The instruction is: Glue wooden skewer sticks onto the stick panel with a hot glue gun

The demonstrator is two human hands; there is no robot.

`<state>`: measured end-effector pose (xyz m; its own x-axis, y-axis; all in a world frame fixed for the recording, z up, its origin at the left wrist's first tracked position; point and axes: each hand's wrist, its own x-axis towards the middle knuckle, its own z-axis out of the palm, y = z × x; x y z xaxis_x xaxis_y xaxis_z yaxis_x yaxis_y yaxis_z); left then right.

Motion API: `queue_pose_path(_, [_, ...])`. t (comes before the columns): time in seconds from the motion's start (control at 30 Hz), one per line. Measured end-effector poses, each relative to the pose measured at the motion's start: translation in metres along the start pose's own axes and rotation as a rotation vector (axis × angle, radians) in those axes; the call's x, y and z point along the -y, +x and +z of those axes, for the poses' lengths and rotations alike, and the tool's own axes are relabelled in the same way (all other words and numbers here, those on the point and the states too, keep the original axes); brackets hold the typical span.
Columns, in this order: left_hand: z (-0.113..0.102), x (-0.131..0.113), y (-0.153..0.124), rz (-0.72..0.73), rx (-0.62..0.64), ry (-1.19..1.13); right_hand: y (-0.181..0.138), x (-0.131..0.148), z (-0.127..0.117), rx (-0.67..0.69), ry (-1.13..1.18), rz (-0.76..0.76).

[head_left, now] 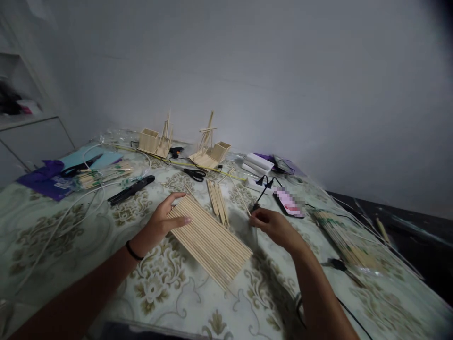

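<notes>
A flat panel of wooden sticks (208, 238) laid side by side lies on the patterned tablecloth in front of me. My left hand (165, 218) rests on the panel's left end, fingers spread, with a black band on the wrist. My right hand (271, 224) hovers just right of the panel's far corner, fingers pinched together on something small near a black cable's plug (255, 206); what it holds is too small to tell. A loose bundle of sticks (218, 200) lies just behind the panel.
Two small stick-built models (155, 140) (209, 152) stand at the back. Black scissors (194, 174), a glue gun (176, 151), a black tool (130, 190), white boxes (258, 164), a phone (289, 202) and more stick bundles (339, 236) lie around. The table edge runs along the right.
</notes>
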<state>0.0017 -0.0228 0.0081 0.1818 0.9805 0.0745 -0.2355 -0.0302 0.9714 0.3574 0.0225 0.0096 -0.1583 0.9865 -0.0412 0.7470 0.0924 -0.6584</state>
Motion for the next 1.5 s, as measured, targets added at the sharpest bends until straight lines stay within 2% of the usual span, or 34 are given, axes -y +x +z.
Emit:
queue_pose_path(0.2, [-0.003,0.002,-0.002,-0.04,0.076,0.111,-0.027,0.023,0.021,0.199,0.347,-0.16])
queue_pose_path(0.37, [-0.002,-0.001,-0.002,-0.051,0.057,0.196,-0.036,0.031,0.022,0.198,0.511,-0.209])
queue_pose_path(0.8, [-0.004,0.002,0.0,-0.038,-0.015,0.215,-0.042,0.03,0.018,0.189,0.53,-0.222])
queue_pose_path(1.5, [-0.004,0.001,0.0,0.004,-0.051,0.177,-0.044,0.034,0.021,0.182,0.566,-0.242])
